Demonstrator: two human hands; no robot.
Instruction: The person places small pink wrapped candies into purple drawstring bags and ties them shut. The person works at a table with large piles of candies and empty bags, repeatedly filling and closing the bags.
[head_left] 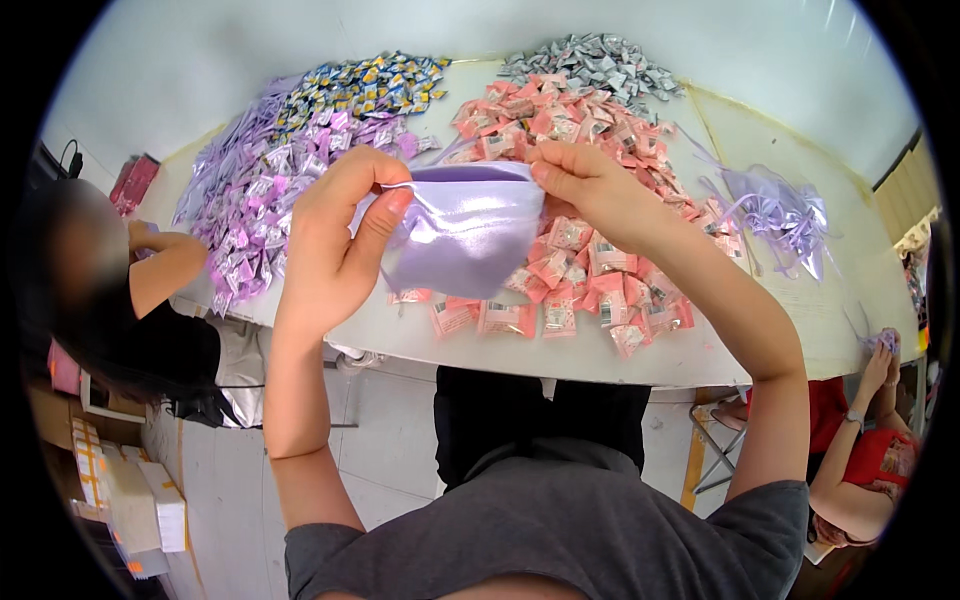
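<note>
A lilac satin pouch [465, 235] hangs between my hands above the table's front part, its mouth parted along the top. My left hand [345, 230] pinches the left corner of the mouth between thumb and fingers. At the opposite corner, my right hand [585, 190] grips the rim the same way. Whether anything lies inside the pouch cannot be seen. Behind and below it spreads a heap of pink wrapped sweets [610, 270], some of them close to the front edge. The pouch hides part of that heap.
Purple wrapped packets [250, 225] lie at the left, with lilac pouches [215, 150] behind. Blue-yellow packets [365, 90] and silver packets [600, 65] form piles farther back. Filled-looking lilac pouches [785, 215] rest at the right of the white table [850, 300]. People sit at both sides.
</note>
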